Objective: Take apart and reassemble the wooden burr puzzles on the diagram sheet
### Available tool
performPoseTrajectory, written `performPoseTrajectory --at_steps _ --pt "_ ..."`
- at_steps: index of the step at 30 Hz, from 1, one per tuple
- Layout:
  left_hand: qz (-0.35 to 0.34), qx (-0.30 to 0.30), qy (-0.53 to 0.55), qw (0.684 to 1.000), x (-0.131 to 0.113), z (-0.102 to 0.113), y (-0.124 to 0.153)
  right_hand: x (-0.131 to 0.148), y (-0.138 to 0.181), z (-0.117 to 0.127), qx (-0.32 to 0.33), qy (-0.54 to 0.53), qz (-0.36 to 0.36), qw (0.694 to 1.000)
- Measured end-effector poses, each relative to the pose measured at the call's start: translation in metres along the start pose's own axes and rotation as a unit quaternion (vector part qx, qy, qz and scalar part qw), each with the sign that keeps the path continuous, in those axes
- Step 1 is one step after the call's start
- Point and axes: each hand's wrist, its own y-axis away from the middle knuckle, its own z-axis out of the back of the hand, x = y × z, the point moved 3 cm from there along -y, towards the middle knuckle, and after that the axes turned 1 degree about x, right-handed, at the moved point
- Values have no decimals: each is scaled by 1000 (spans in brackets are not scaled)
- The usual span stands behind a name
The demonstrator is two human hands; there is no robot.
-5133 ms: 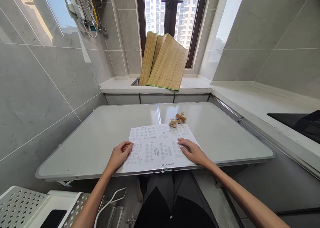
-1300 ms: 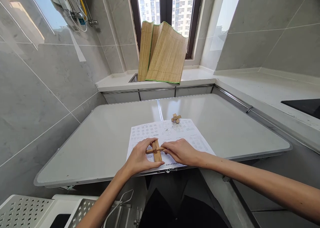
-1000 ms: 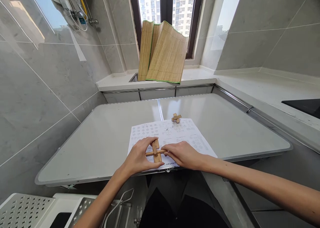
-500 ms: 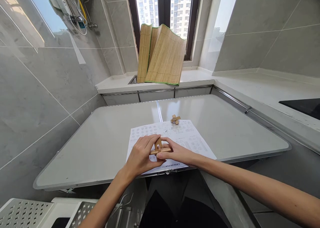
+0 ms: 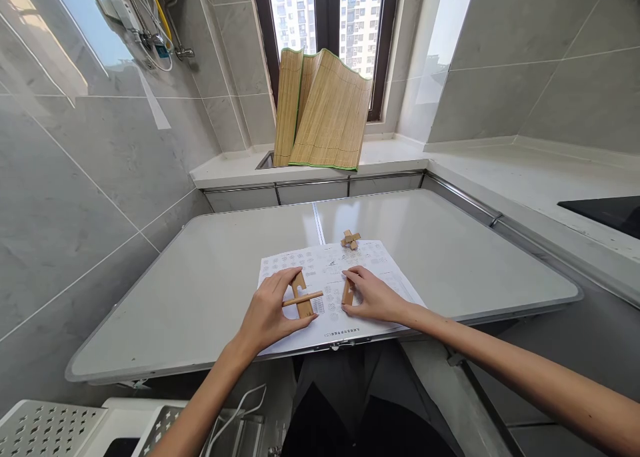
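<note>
A printed sheet of diagrams (image 5: 335, 270) lies on the grey table (image 5: 210, 277) in front of me. My left hand (image 5: 267, 310) pinches two crossed wooden puzzle pieces (image 5: 300, 297) just above the sheet's left half. My right hand (image 5: 375, 295) holds a single short wooden piece (image 5: 347, 291) down on the sheet's middle. A small assembled wooden puzzle (image 5: 351, 239) sits untouched at the sheet's far edge.
A folded bamboo mat (image 5: 323, 110) leans against the window behind the table. A white counter (image 5: 525, 177) runs along the right with a black hob (image 5: 607, 211). White perforated shelving (image 5: 45, 427) stands low at the left, and pipes hang on the tiled wall (image 5: 150, 17).
I picked one wooden puzzle off the sheet's far edge and worked it with both hands. In the last half second the hands parted: one piece came off in my right hand.
</note>
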Motion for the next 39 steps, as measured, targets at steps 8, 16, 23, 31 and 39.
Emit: performPoseTrajectory --at_steps 8,16,23,31,39 --pt "13 28 15 999 -3 -8 0 3 2 0 11 45 49 998" --pt "8 56 46 997 -13 -11 -5 63 17 20 -13 -71 171 983" --pt "21 82 89 992 -15 -14 -9 78 21 24 -4 -95 173 980" --pt "35 103 153 982 -11 -20 -6 75 21 20 6 -268 79 960" --pt "-27 75 167 983 -1 -21 -1 63 12 17 80 -497 -28 864"
